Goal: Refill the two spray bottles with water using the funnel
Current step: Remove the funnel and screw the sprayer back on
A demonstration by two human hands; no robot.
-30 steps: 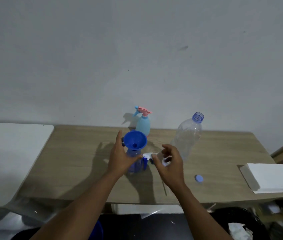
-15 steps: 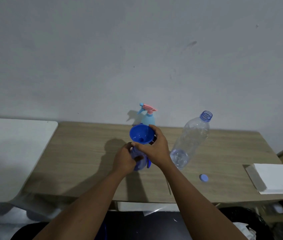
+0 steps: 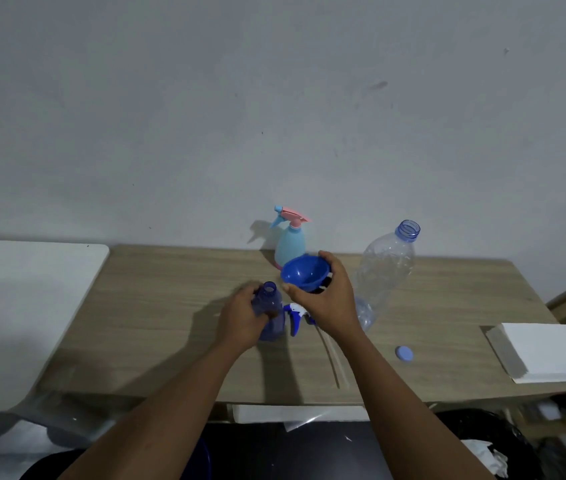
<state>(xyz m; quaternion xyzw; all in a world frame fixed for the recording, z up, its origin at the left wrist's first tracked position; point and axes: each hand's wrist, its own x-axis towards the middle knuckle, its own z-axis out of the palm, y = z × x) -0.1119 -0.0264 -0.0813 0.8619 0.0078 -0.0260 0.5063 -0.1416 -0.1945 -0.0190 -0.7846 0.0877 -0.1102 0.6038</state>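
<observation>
My left hand (image 3: 240,318) grips a dark blue translucent spray bottle (image 3: 269,311) with an open neck, standing on the wooden table (image 3: 156,306). My right hand (image 3: 326,299) holds the blue funnel (image 3: 304,273), lifted clear of that bottle and to its right. The bottle's blue and white trigger head (image 3: 295,315) lies on the table between my hands, its tube (image 3: 335,363) trailing toward me. A light blue spray bottle with a pink trigger (image 3: 290,242) stands capped at the back by the wall. A clear water bottle (image 3: 383,271), uncapped, stands to the right with a little water at the bottom.
The water bottle's small blue cap (image 3: 404,353) lies on the table at front right. A stack of white paper napkins (image 3: 548,351) sits at the right edge. A white tabletop (image 3: 21,289) adjoins on the left. The wall runs right behind the table.
My right hand took hold of the funnel and lifted it off the dark blue bottle to the right. My left hand kept holding the bottle, whose neck now stands bare.
</observation>
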